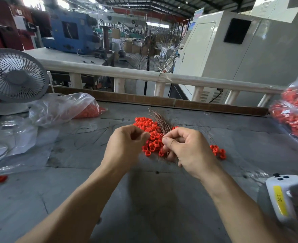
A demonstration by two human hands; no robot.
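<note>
A heap of small red plastic rings (149,130) lies in the middle of the grey worktable (144,199). My right hand (188,149) grips a bundle of thin copper wires (159,120) that fans up and away over the heap. My left hand (125,146) hovers just left of it with fingers curled and thumb against fingertips; whether it pinches a ring or wire is hidden. A few more red rings (218,152) lie to the right of my right hand.
A white desk fan (13,76) stands at the back left beside a clear bag of red rings (65,109). Another filled bag (295,116) sits at the right edge. A white controller (281,197) lies front right. One stray ring (1,178) lies far left.
</note>
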